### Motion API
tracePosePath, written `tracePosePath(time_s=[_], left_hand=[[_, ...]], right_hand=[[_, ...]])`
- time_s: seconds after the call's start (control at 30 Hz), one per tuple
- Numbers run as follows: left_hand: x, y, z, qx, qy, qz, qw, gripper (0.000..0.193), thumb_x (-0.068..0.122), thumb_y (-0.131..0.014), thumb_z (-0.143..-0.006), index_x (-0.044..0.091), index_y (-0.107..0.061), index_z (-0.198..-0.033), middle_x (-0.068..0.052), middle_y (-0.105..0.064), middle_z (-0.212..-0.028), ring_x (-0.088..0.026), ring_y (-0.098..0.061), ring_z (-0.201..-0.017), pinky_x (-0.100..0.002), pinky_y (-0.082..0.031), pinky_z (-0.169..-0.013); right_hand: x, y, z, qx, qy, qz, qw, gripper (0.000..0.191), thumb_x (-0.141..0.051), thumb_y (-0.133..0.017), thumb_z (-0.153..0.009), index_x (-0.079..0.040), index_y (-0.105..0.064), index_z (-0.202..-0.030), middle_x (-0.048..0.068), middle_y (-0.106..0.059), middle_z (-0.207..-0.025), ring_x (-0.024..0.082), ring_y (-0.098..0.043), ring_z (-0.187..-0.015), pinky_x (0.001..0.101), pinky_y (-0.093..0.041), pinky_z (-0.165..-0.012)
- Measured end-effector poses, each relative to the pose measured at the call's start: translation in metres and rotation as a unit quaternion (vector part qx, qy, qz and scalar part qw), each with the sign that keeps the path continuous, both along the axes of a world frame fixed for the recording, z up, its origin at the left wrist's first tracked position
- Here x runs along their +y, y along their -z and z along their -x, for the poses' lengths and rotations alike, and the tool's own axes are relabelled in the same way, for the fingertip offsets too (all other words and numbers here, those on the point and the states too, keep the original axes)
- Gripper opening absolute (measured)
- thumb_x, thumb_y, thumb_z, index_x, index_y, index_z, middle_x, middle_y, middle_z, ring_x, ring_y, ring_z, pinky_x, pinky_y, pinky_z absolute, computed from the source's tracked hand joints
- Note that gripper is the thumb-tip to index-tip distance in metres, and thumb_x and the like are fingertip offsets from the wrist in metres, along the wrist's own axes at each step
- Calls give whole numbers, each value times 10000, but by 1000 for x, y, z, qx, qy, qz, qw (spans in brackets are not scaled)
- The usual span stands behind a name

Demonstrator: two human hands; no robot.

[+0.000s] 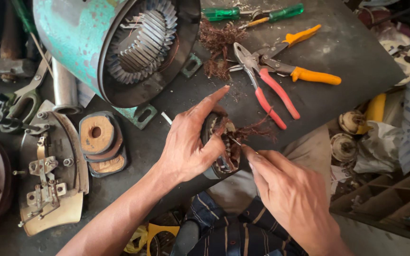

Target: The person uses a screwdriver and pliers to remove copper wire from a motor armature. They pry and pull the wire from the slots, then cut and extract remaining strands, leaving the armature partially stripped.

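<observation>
Head view: left hand grips a small dark wound stator; right hand pinches its frayed copper wire. Stripping underway; next calls for a steady pull.

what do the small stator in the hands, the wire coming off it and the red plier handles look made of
Small stator, held by the left hand: likely dark steel, with dull slotted teeth. Wire, near the right hand: probably copper, reddish-brown frayed strands. Red plier handles: seemingly plastic or rubber sleeves, smooth and bright, over grey metal jaws.
</observation>
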State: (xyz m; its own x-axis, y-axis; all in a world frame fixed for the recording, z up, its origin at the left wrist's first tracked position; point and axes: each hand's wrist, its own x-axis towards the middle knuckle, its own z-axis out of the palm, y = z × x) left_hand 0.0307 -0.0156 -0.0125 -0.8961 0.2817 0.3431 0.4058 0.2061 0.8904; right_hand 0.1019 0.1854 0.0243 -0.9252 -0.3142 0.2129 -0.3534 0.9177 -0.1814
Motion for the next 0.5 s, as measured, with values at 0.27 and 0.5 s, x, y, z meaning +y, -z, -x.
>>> tracePosePath(time_s=[0.27,0.5], left_hand=[[1,0,-1,4,-9,17,1000,791,133,-551,-715,-25,-493,-1488,-143,-694,-960,-318,-706,-866,-383,-558,-878],[1,1,-2,7,-14,17,1000,779,128,-553,-727,-27,-491,-1488,-142,-687,-960,-315,-710,-856,-380,-560,-853]], right_hand=[[2,-3,6,-20,-9,-3,1000,336,-158,-695,-840,-170,-732,-1173,-18,-730,-894,239,-703,-640,367,-550,-548],[-2,-2,7,-46,-5,-19,999,330,-158,-688,-837,-178,-742,-1162,-16,-741,-863,242,-710,-631,368,-555,-540]])
